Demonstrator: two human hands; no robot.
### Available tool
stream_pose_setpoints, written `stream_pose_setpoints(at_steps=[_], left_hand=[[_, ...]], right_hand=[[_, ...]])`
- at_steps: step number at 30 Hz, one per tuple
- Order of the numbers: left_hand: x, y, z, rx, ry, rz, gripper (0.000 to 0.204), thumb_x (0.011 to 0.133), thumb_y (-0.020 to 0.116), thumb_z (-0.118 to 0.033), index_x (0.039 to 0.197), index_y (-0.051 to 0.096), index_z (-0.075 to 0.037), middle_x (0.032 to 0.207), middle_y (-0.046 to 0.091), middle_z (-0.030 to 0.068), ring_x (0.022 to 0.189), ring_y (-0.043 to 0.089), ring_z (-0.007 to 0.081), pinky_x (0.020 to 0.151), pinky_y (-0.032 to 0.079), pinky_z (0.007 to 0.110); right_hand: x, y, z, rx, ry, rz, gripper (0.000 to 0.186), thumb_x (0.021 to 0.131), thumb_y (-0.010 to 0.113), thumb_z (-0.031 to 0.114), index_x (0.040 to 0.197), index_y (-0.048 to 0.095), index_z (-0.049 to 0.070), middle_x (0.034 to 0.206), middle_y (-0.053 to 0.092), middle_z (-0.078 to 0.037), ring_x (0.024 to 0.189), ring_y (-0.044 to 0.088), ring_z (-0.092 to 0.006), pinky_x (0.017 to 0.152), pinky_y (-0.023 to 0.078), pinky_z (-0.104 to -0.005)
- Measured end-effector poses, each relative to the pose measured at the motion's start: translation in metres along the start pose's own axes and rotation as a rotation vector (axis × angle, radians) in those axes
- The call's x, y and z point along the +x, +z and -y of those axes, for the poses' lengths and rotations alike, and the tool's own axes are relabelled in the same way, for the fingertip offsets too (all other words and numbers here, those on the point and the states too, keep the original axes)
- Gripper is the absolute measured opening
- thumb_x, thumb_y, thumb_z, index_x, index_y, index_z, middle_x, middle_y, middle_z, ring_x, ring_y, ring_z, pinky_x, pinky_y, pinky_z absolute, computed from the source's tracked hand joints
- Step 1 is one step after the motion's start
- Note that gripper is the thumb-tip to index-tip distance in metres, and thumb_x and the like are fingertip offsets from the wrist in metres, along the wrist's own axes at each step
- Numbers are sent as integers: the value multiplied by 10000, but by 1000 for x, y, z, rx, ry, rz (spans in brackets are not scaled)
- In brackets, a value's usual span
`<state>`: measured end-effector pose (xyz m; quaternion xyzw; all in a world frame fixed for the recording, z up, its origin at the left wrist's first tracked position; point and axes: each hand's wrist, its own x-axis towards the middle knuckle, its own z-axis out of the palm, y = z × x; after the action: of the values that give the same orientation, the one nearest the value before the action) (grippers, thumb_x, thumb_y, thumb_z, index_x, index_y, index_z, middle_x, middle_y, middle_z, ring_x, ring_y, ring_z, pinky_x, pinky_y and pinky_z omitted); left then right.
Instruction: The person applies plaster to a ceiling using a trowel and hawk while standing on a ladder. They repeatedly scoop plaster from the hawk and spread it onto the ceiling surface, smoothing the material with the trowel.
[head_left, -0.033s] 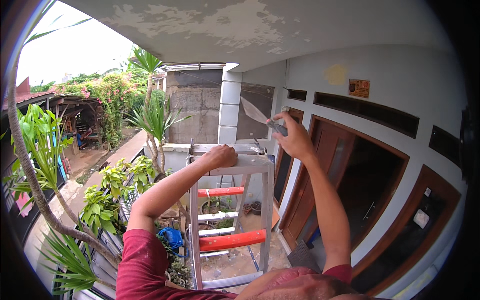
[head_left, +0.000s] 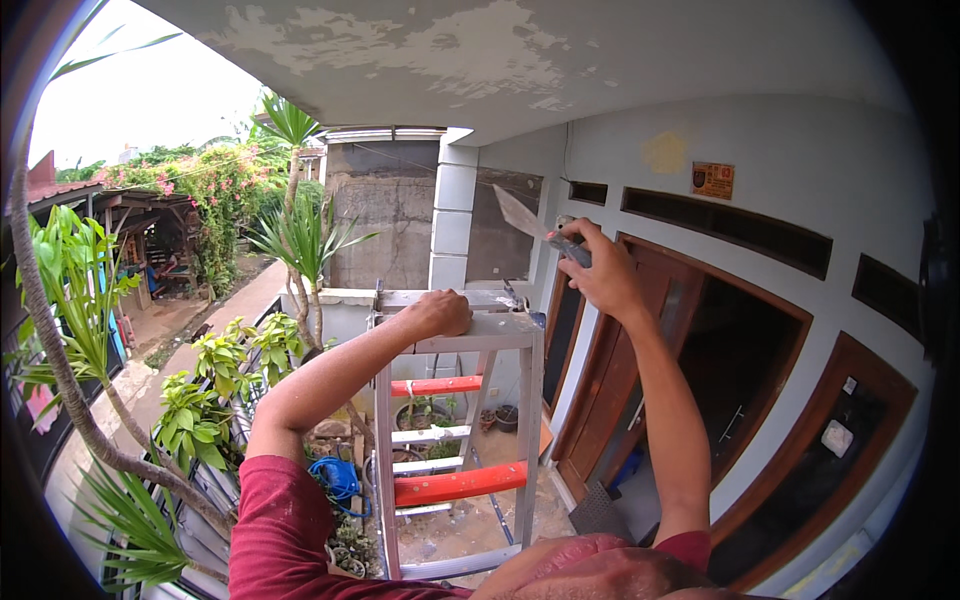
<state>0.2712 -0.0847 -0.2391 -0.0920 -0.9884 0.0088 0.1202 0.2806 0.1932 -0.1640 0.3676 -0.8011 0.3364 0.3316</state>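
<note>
I grip a putty knife (head_left: 517,213) by its dark handle in my right hand (head_left: 600,268), held up in front of the wall with the pale blade angled up and left. My left hand (head_left: 442,312) rests with curled fingers on the top of an aluminium stepladder (head_left: 503,329), which has red and white rungs below. The ceiling (head_left: 390,60) above has irregular lighter patches along it. My forearms and maroon sleeves come in from the lower edge.
Spiky plants (head_left: 312,240) and leafy branches (head_left: 195,425) stand at the left beside a path (head_left: 240,300). Wooden doors (head_left: 590,420) and dark vents (head_left: 725,225) line the wall at the right. A blue bundle (head_left: 335,482) and pots (head_left: 505,418) lie below.
My right hand and the knife have shifted slightly to the right within the view. The surrounding scene sits slightly further left, and my left hand stays on the ladder top.
</note>
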Motion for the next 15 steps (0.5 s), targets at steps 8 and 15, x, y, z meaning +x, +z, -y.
stream_pose_setpoints(at_steps=[8,15], left_hand=[[28,-12,-11,204,195,154,504,1029,504,-410,1223,714,5,1274,686,244,1218,644,413,1043,512,490],[13,-113,-79,129,444,-55,535,1019,570,-456,1122,709,50,1129,720,270,1114,696,415,958,557,488]], right_hand=[[-30,-144,82,-456,-131,-333,438,898,732,56,1314,632,149,1041,738,-130,818,671,-254,829,523,-362],[-44,-206,162,-778,88,-352,403,907,619,56,1298,690,123,842,614,-104,635,491,-153,683,483,-322]])
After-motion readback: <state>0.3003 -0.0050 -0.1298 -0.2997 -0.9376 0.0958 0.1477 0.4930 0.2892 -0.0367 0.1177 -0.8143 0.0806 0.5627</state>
